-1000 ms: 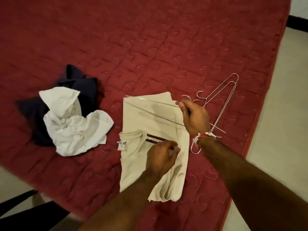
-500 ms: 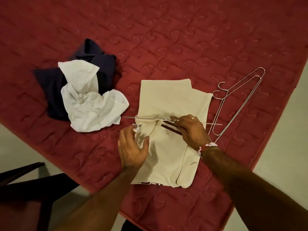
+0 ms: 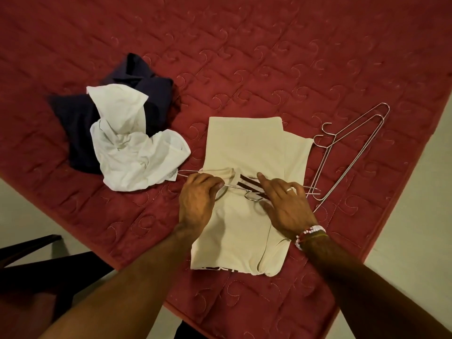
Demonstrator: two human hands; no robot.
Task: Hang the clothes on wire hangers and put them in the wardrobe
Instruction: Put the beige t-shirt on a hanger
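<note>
1. Wire hanger [image 3: 247, 189] lies across the collar of the cream shirt [image 3: 247, 148], centre frame, hook toward the bottom.
2. Left hand [image 3: 198, 201] grips the hanger's left arm at the collar; right hand [image 3: 286, 204] lies flat, fingers loose, on its right arm.
3. Spare hangers [image 3: 352, 152] right of the shirt.
4. White garment [image 3: 129, 152] on dark garment [image 3: 73, 123], left, all on red quilt [image 3: 244, 57].
</note>
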